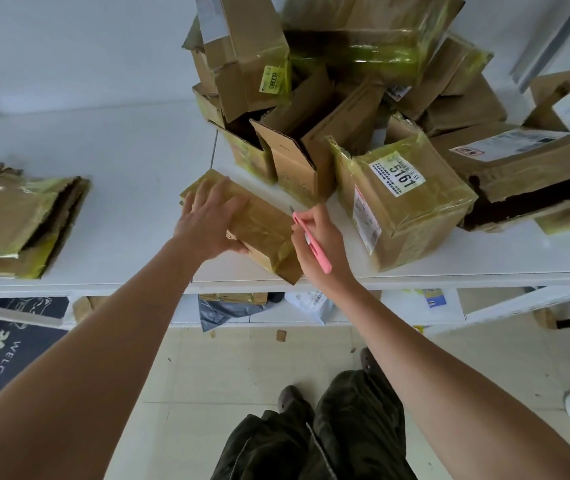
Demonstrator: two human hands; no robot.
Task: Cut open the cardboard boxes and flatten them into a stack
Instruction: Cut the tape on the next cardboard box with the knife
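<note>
Brown cardboard under glossy yellowish tape: that is the small box (242,220) between your hands, lying on the white surface (138,161) near its front edge. Its long axis runs on a slant, from the far end under your left fingertips to the near corner just beside your right wrist. The tape wraps it all round and it looks sealed and unflattened.

Your left hand (207,223) lies spread over the far half of the box, fingers fairly straight, thumb hooked at the near side, steadying rather than clutching. Your right hand (318,244) is curled round a pink utility knife (311,242), whose tip points away from you and sits at the box's right-hand edge. That hand is nearer the seam, so the cut likely runs along the long axis, away from your left fingers.

Beyond your right hand stands the box labelled 5161 (401,206), with the jumbled heap of uncut boxes (328,81) behind it. Well off beyond your left hand lies the flattened stack (17,223).
</note>
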